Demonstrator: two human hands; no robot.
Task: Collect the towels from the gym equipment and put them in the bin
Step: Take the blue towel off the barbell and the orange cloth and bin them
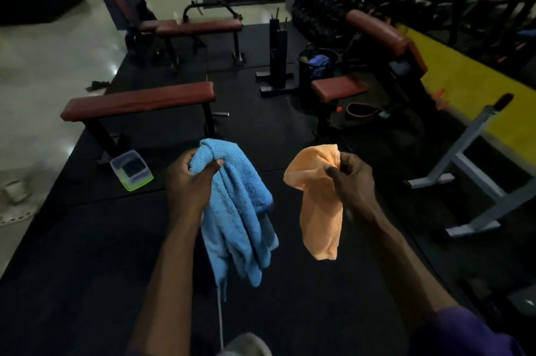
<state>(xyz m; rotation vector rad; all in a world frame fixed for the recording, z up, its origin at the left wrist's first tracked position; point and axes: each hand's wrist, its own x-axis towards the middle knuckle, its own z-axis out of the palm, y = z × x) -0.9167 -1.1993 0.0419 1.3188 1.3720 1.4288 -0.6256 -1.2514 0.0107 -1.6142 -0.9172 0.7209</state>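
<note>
My left hand [188, 181] grips a thick blue towel [240, 210] by its bunched top, and the rest hangs down in folds. My right hand [353, 181] pinches a thin orange towel [319, 205] at its upper edge; it dangles freely. Both towels hang side by side above the black rubber floor, a short gap between them. Farther ahead, a black mesh bin [316, 68] stands on the floor beside a padded seat, with a blue cloth [319, 61] showing inside it.
A flat red bench [139, 102] stands ahead on the left, with a clear box with a green lid [132, 170] on the floor by its leg. A red padded seat [339, 87], a black upright stand [277, 60] and a grey metal frame [478, 181] lie ahead and right.
</note>
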